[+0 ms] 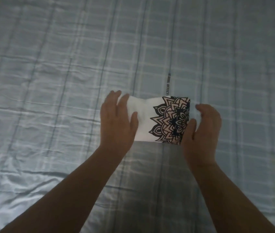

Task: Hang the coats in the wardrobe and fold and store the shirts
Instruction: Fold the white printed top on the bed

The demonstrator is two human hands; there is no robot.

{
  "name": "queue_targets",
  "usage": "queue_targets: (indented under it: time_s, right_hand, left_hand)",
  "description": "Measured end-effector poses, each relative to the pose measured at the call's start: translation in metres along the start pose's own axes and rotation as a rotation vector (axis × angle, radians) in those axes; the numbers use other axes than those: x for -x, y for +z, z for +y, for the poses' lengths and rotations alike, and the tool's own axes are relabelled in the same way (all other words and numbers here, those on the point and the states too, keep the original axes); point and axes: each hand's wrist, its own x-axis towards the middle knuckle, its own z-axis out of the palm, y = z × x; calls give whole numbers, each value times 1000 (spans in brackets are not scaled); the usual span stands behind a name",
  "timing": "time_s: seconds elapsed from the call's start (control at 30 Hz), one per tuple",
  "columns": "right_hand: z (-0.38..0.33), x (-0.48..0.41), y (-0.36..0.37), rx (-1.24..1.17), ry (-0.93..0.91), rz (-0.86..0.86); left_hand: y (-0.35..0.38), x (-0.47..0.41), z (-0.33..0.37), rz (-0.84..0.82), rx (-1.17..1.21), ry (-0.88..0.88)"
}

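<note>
I am looking down at the folded shirt, a white packet with a black mandala print on its right half, lying flat on the bed straight ahead of me. Its long axis is running left to right, so each short end is pointing at one hand and neither hand is the nearer.

My left hand is lying over the left end. Its fingers are straight and slightly apart, with the thumb resting on the white cloth. They are pressing, not gripping. My right hand is cupping the right end. Its fingers are curling round that edge and the thumb is lying on the print, so I am judging this a hold on the cloth.

The fold is looking finished to me. To carry it to storage, I am expecting to need both hands closing inward along that axis, sliding under the two ends so the packet is not sagging open in the middle.
</note>
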Motion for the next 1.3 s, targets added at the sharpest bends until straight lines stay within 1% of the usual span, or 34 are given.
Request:
queue_targets:
  time_s: [0.03, 0.07, 0.1, 0.13, 0.2, 0.27, 0.37, 0.47, 0.53, 0.6, 0.63, 0.67, 0.7, 0.73, 0.77, 0.8, 0.83, 0.87, 0.9, 0.93, 0.97, 1.03, 1.13, 1.2, 1.3]
  right_hand:
    - [-2, 2, 0, 18, -202, -58]
    - [-4, 3, 3, 63, -358, -164]
    - [-4, 1, 9, 150, -453, -282]
    - [-2, -1, 16, 260, -485, -387]
    - [8, -5, 28, 445, -434, -534]
    - [20, -10, 38, 498, -357, -593]
    - [31, -8, 52, 495, -259, -607]
    - [32, -3, 58, 492, -222, -588]
    - [29, -7, 56, 474, -199, -617]
    - [25, -15, 50, 425, -196, -661]
    - [22, -19, 46, 348, -178, -661]
    - [18, -21, 41, 230, -138, -609]
    - [15, -22, 36, 112, -77, -494]
    - [12, -20, 31, 34, 8, -344]
    - [9, -18, 27, -2, 128, -206]
    - [6, -17, 25, -16, 283, -119]
    - [2, -16, 25, -31, 462, -96]
    - [0, -18, 28, -51, 635, -120]
    - [-1, -20, 30, -62, 771, -166]
    - [-1, -22, 34, -49, 858, -223]
    - [1, -23, 37, -11, 904, -279]
    - [6, -24, 45, 80, 936, -355]
    - [12, -24, 49, 127, 963, -394]
    - [16, -22, 49, 137, 964, -429]
    - [22, -15, 46, 21, 975, -411]
  left_hand:
    - [1, 4, 4, -62, 1, 147]
    - [3, 9, 7, -154, -8, 249]
    - [7, 14, 7, -246, -35, 304]
    - [12, 17, 3, -322, -82, 324]
    - [21, 18, -13, -415, -185, 318]
    - [31, 13, -27, -452, -233, 258]
    - [46, 12, -33, -491, -265, 157]
    - [53, 16, -30, -531, -276, 103]
    - [49, 12, -28, -569, -273, 72]
    - [41, 5, -25, -603, -244, 74]
    - [36, 2, -24, -598, -199, 76]
    - [30, -1, -25, -571, -132, 41]
    - [22, -5, -26, -499, -45, -35]
    - [13, -8, -29, -372, 33, -151]
    - [5, -10, -33, -241, 90, -308]
    - [-1, -14, -38, -175, 137, -504]
    - [-4, -18, -43, -210, 170, -724]
    - [-6, -23, -47, -320, 177, -928]
    - [-5, -27, -48, -454, 166, -1063]
    - [-4, -30, -49, -569, 162, -1117]
    - [-2, -32, -49, -657, 186, -1122]
    - [5, -34, -54, -750, 289, -1099]
    - [13, -32, -63, -752, 477, -1088]
    - [16, -27, -68, -778, 544, -1051]
    - [16, -14, -70, -741, 652, -1073]
